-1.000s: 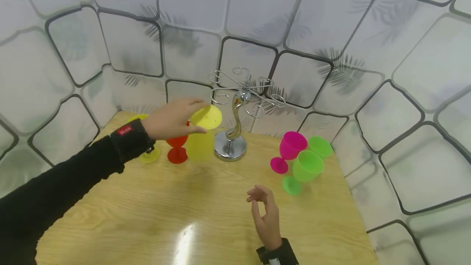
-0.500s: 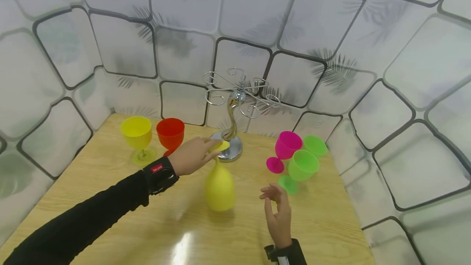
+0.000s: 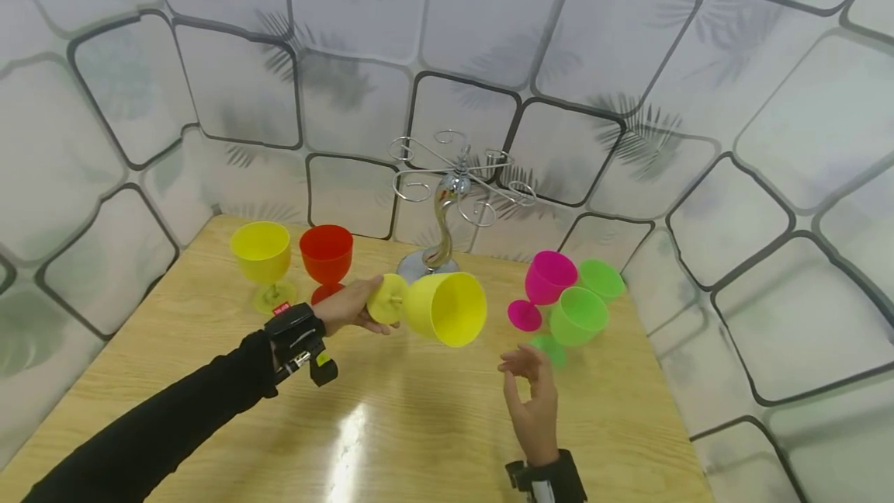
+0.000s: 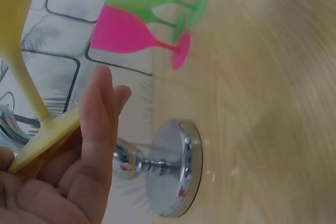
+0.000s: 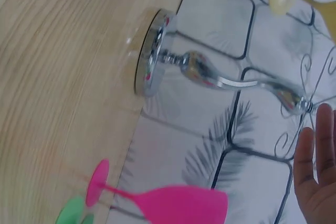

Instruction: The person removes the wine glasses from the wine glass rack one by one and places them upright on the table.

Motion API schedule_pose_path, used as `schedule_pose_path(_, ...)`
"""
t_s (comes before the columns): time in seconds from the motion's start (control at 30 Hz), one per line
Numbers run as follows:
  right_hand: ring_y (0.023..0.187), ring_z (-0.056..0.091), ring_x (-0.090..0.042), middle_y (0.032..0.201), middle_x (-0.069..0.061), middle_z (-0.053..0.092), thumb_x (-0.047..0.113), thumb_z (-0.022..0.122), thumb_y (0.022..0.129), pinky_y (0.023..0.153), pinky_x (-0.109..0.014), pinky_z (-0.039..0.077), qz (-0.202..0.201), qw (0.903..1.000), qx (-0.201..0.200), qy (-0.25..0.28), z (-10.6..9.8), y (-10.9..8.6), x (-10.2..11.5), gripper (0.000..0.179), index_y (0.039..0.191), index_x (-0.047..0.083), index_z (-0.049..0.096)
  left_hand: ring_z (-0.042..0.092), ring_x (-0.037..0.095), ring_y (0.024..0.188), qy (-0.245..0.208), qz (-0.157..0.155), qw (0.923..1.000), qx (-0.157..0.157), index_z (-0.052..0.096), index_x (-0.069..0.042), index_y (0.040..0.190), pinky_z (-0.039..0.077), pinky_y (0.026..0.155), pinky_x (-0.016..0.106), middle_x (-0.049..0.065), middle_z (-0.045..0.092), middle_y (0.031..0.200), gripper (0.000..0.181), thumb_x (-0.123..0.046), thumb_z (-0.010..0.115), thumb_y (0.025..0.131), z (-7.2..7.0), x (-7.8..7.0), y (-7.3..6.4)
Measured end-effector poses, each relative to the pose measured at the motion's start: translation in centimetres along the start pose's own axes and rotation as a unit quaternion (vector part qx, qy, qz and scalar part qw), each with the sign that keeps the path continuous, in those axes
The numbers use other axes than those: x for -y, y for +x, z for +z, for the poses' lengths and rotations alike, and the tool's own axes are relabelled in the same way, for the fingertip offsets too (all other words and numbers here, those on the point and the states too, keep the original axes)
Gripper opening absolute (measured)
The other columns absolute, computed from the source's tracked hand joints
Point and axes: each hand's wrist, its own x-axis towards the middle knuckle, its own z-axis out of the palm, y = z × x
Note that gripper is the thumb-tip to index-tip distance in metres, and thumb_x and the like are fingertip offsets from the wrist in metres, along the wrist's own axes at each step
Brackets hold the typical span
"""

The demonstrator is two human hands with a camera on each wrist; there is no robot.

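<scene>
My left hand (image 3: 349, 307) pinches a yellow plastic goblet (image 3: 424, 305) by its round foot. The goblet is tipped on its side above the table, its mouth facing right and toward me. In the left wrist view, the thumb and fingers close on the goblet's foot (image 4: 51, 134), and its bowl is partly cut off by the frame edge. My right hand (image 3: 536, 406) hovers at the lower right with its fingers loosely bent and nothing in it. The green goblet (image 3: 578, 317) is nearest to it.
A chrome rack (image 3: 442, 220) with curled wire arms stands at the back, just behind the held goblet. Left of it stand a yellow goblet (image 3: 261, 253) and a red goblet (image 3: 326, 256). A pink goblet (image 3: 550, 279) and another green goblet (image 3: 602, 279) stand right. Patterned walls (image 3: 363, 99) border the table.
The left hand has brought the yellow goblet right and toward me from beside the red one, then turned it from upside down onto its side. The right hand has hardly moved.
</scene>
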Motion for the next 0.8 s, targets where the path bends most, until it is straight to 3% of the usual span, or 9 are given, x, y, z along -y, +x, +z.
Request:
schedule_pose_path(0.17, 0.125, 0.044, -0.006, 0.140, -0.027, 0.038, -0.013, 0.070, 0.070, 0.099, -0.016, 0.041, 0.040, 0.9933, 0.072, 0.081, 2.2, 1.4, 1.0, 0.091, 0.144, -0.004, 0.017, 0.070, 0.017, 0.073, -0.013, -0.017, 0.9998, -0.002, 0.048, 0.011, 0.129, 0.059, 0.072, 0.028, 0.025, 0.070, 0.101, 0.067, -0.042, 0.018, 0.101, 1.0, 0.3, 0.1)
schedule_pose_path(0.27, 0.132, 0.038, -0.009, 0.149, -0.022, 0.028, -0.014, 0.076, 0.061, 0.107, -0.018, 0.035, 0.013, 0.9880, 0.079, 0.132, 3.2, 2.1, 1.6, 0.115, 0.147, -0.003, 0.001, 0.069, 0.014, 0.070, 0.007, -0.001, 0.9998, 0.016, 0.048, 0.012, 0.127, 0.059, 0.070, 0.026, 0.021, 0.071, 0.096, 0.064, -0.039, 0.018, 0.102, 1.6, 0.7, 0.4)
schedule_pose_path(0.43, 0.125, 0.046, -0.017, 0.144, -0.008, 0.039, -0.013, 0.080, 0.054, 0.105, -0.024, 0.039, -0.059, 0.9823, 0.069, 0.164, 3.8, 2.4, 2.1, 0.108, 0.137, -0.014, 0.011, 0.066, 0.014, 0.069, 0.047, 0.034, 0.9981, 0.019, 0.051, 0.013, 0.120, 0.060, 0.070, 0.031, 0.021, 0.068, 0.092, 0.061, -0.037, 0.019, 0.102, 2.3, 1.4, 0.6)
schedule_pose_path(0.53, 0.119, 0.048, -0.017, 0.137, -0.005, 0.044, -0.015, 0.079, 0.053, 0.101, -0.024, 0.043, -0.063, 0.9826, 0.069, 0.161, 3.7, 2.4, 2.2, 0.101, 0.134, -0.015, 0.018, 0.067, 0.021, 0.080, 0.149, 0.054, 0.9868, -0.032, 0.052, 0.006, 0.124, 0.058, 0.076, 0.039, 0.021, 0.066, 0.104, 0.057, -0.038, 0.024, 0.102, 2.8, 1.6, 0.4)
schedule_pose_path(0.57, 0.117, 0.049, -0.017, 0.135, -0.007, 0.045, -0.016, 0.078, 0.052, 0.100, -0.024, 0.043, -0.060, 0.9831, 0.071, 0.158, 3.6, 2.3, 2.2, 0.102, 0.134, -0.014, 0.019, 0.066, 0.024, 0.088, 0.210, 0.063, 0.9741, -0.055, 0.051, 0.004, 0.128, 0.057, 0.081, 0.042, 0.021, 0.065, 0.111, 0.055, -0.038, 0.026, 0.101, 2.9, 1.6, 0.3)
schedule_pose_path(0.6, 0.117, 0.049, -0.017, 0.133, -0.009, 0.046, -0.017, 0.078, 0.052, 0.099, -0.023, 0.043, -0.053, 0.9841, 0.072, 0.153, 3.5, 2.3, 2.2, 0.102, 0.136, -0.013, 0.019, 0.065, 0.027, 0.094, 0.280, 0.077, 0.9536, -0.079, 0.051, 0.001, 0.130, 0.055, 0.084, 0.045, 0.021, 0.063, 0.116, 0.053, -0.038, 0.031, 0.100, 3.1, 1.6, 0.1)
schedule_pose_path(0.63, 0.116, 0.049, -0.016, 0.131, -0.012, 0.047, -0.017, 0.077, 0.052, 0.099, -0.023, 0.043, -0.047, 0.9853, 0.074, 0.147, 3.4, 2.2, 2.2, 0.103, 0.138, -0.011, 0.020, 0.063, 0.029, 0.099, 0.352, 0.096, 0.9250, -0.105, 0.050, -0.001, 0.132, 0.054, 0.086, 0.046, 0.020, 0.062, 0.120, 0.051, -0.037, 0.036, 0.099, 3.3, 1.7, 0.0)
schedule_pose_path(0.7, 0.115, 0.049, -0.016, 0.128, -0.019, 0.047, -0.016, 0.077, 0.054, 0.098, -0.023, 0.043, -0.035, 0.9875, 0.079, 0.132, 3.3, 2.1, 2.2, 0.103, 0.139, -0.012, 0.019, 0.060, 0.031, 0.107, 0.472, 0.148, 0.8552, -0.154, 0.049, -0.004, 0.135, 0.051, 0.091, 0.047, 0.018, 0.060, 0.126, 0.049, -0.035, 0.045, 0.096, 3.8, 1.7, -0.4)
schedule_pose_path(0.8, 0.117, 0.048, -0.017, 0.128, -0.026, 0.045, -0.011, 0.078, 0.056, 0.101, -0.028, 0.041, -0.017, 0.9908, 0.085, 0.104, 3.2, 1.9, 2.0, 0.103, 0.140, -0.011, 0.020, 0.060, 0.031, 0.105, 0.574, 0.252, 0.7514, -0.208, 0.054, -0.004, 0.130, 0.052, 0.091, 0.046, 0.018, 0.062, 0.121, 0.050, -0.034, 0.055, 0.090, 4.5, 1.6, -1.0)
